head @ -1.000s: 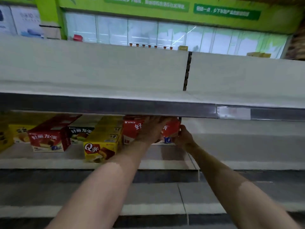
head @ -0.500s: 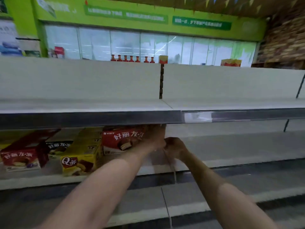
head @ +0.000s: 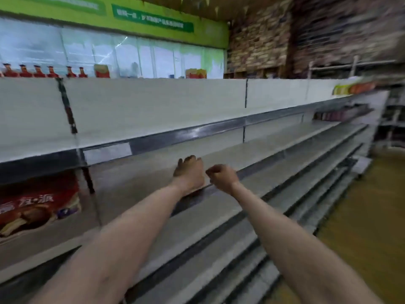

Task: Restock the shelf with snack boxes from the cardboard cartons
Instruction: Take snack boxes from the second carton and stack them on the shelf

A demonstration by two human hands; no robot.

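Red snack box (head: 38, 207) far left of shelf (head: 252, 159); left hand (head: 189, 174) loosely curled, right hand (head: 222, 176) fisted, both holding nothing; red bottles (head: 43, 71) above shelf.

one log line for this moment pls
left hand: empty, over shelf | right hand: fisted, empty | red snack box: shelved far left
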